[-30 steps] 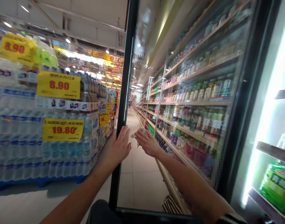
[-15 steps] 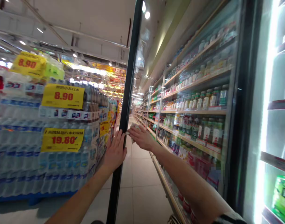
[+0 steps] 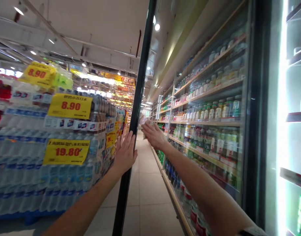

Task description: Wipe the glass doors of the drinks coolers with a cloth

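A glass door [image 3: 162, 77] with a black frame [image 3: 139, 88] stands swung out in front of me. My left hand [image 3: 125, 153] rests against the outer edge of that frame, fingers stretched out flat. Just right of the frame, my right hand [image 3: 154, 135] presses a crumpled pale cloth [image 3: 143, 131] to the glass. Its fingers lie over the cloth and hide most of it. Both arms reach forward at about the same height, the hands a short way apart.
Stacked packs of bottled water [image 3: 22, 177] with yellow price signs [image 3: 70, 106] rise on the left. Shelves of bottled drinks [image 3: 214, 113] show through the door glass. A lit cooler [image 3: 298, 141] is at the far right. The tiled floor [image 3: 150, 183] runs ahead between the rows.
My right hand has moved up and a little right across the glass with the cloth, away from the frame. My left hand stays at the frame. The view has shifted slightly.
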`<state>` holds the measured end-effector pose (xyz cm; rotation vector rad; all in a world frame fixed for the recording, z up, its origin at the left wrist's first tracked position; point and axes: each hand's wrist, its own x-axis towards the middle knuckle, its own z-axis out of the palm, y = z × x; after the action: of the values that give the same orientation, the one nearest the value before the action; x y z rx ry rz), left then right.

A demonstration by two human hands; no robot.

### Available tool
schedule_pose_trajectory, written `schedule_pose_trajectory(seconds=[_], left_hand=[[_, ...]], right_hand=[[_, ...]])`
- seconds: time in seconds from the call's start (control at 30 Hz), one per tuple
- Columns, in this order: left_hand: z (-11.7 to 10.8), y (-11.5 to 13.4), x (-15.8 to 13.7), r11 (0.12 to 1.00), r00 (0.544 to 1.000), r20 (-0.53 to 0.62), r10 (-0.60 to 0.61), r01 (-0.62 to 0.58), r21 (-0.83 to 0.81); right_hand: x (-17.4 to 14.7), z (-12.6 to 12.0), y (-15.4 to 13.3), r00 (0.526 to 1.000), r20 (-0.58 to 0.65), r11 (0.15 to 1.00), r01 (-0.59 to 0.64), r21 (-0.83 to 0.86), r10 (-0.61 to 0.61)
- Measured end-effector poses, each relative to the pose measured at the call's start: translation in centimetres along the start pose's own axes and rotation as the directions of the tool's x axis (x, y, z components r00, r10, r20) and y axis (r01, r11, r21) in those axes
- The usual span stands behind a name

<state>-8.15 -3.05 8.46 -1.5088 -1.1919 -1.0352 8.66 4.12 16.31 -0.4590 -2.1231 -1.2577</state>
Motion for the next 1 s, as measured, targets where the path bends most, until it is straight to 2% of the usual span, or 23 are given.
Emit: schedule_pose_trajectory(seconds=[0.07, 0.13, 0.2, 0.27, 0.3, 0.37, 0.4, 0.43, 0.47, 0.5, 0.57, 0.6, 0.63, 0.67, 0.7, 0.73, 0.8, 0.83, 0.87, 0.9, 0.93, 1.0], left_hand=[[0.0, 0.3, 0.3, 1.000, 1.000, 0.003, 0.006, -0.006, -0.009], [0.1, 0.7, 0.5, 1.000, 1.000, -0.008, 0.014, -0.015, -0.019], [0.2, 0.9, 0.7, 0.999, 0.999, -0.030, 0.028, -0.029, -0.025], [0.4, 1.0, 0.8, 0.999, 0.998, -0.047, 0.041, -0.042, -0.028], [0.6, 1.0, 0.9, 0.998, 0.998, -0.051, 0.045, -0.047, -0.029], [0.9, 1.2, 1.0, 0.998, 0.998, -0.048, 0.048, -0.049, -0.033], [1.1, 1.5, 1.1, 0.998, 0.998, -0.045, 0.047, -0.049, -0.038], [1.3, 1.9, 1.2, 0.998, 0.998, -0.039, 0.048, -0.049, -0.046], [1.5, 2.4, 1.3, 0.997, 0.998, -0.032, 0.052, -0.053, -0.055], [1.7, 3.0, 1.5, 0.996, 0.998, -0.026, 0.059, -0.061, -0.065], [2.1, 4.4, 1.9, 0.993, 0.997, -0.020, 0.080, -0.082, -0.086], [2.2, 5.0, 2.0, 0.991, 0.996, -0.018, 0.091, -0.092, -0.098], [2.4, 5.4, 2.1, 0.989, 0.995, -0.018, 0.096, -0.097, -0.109], [2.6, 5.7, 2.2, 0.988, 0.995, -0.019, 0.095, -0.097, -0.117], [2.8, 5.8, 2.2, 0.989, 0.996, -0.018, 0.087, -0.089, -0.121], [3.0, 5.8, 2.1, 0.990, 0.997, -0.016, 0.074, -0.076, -0.119], [3.6, 5.5, 1.9, 0.993, 0.999, -0.014, 0.046, -0.047, -0.104], [3.9, 5.3, 1.7, 0.995, 0.999, -0.011, 0.038, -0.039, -0.095], [4.2, 5.2, 1.5, 0.995, 0.999, -0.009, 0.033, -0.033, -0.089], [4.5, 5.2, 1.4, 0.996, 1.000, -0.010, 0.028, -0.029, -0.086], [4.7, 5.2, 1.3, 0.996, 1.000, -0.014, 0.023, -0.024, -0.085], [5.1, 5.4, 1.2, 0.996, 1.000, -0.026, 0.005, -0.007, -0.083]], right_hand=[[0.8, -0.4, 0.9, 0.985, -0.066, 0.987, -0.162, -0.020, 0.161], [0.1, -0.7, 1.6, 0.979, -0.091, 0.983, -0.183, -0.026, 0.180], [-2.4, -1.0, 2.3, 0.984, -0.088, 0.987, -0.157, -0.031, 0.154], [-5.9, -1.5, 3.7, 0.955, -0.124, 0.959, -0.277, -0.051, 0.269], [-7.7, -1.8, 4.5, 0.906, -0.172, 0.913, -0.402, -0.064, 0.387], [-10.6, -2.4, 6.0, 0.734, -0.306, 0.756, -0.651, -0.066, 0.606], [-11.5, -2.5, 6.4, 0.653, -0.361, 0.683, -0.728, -0.058, 0.665], [-12.0, -2.6, 6.5, 0.610, -0.396, 0.645, -0.762, -0.056, 0.687], [-12.2, -2.4, 6.2, 0.621, -0.401, 0.655, -0.753, -0.066, 0.673], [-12.1, -2.2, 5.7, 0.685, -0.372, 0.711, -0.698, -0.089, 0.626], [-11.8, -1.6, 4.5, 0.855, -0.255, 0.860, -0.494, -0.129, 0.453], [-11.9, -1.4, 4.1, 0.906, -0.200, 0.906, -0.403, -0.131, 0.373], [-12.1, -1.4, 4.1, 0.925, -0.168, 0.923, -0.362, -0.128, 0.340], [-12.7, -1.6, 4.5, 0.917, -0.167, 0.914, -0.385, -0.125, 0.363], [-13.6, -1.9, 5.2, 0.880, -0.192, 0.879, -0.460, -0.123, 0.434], [-14.6, -2.4, 6.2, 0.815, -0.237, 0.817, -0.564, -0.116, 0.529], [-16.7, -3.5, 8.3, 0.617, -0.361, 0.636, -0.767, -0.078, 0.700], [-17.6, -3.9, 9.0, 0.520, -0.418, 0.552, -0.832, -0.052, 0.745], [-18.1, -4.1, 9.3, 0.458, -0.456, 0.499, -0.866, -0.035, 0.763], [-18.3, -4.1, 9.2, 0.448, -0.468, 0.490, -0.871, -0.036, 0.762], [-18.2, -3.9, 8.7, 0.492, -0.453, 0.527, -0.848, -0.057, 0.743], [-17.6, -3.2, 7.0, 0.687, -0.352, 0.694, -0.708, -0.128, 0.636]])
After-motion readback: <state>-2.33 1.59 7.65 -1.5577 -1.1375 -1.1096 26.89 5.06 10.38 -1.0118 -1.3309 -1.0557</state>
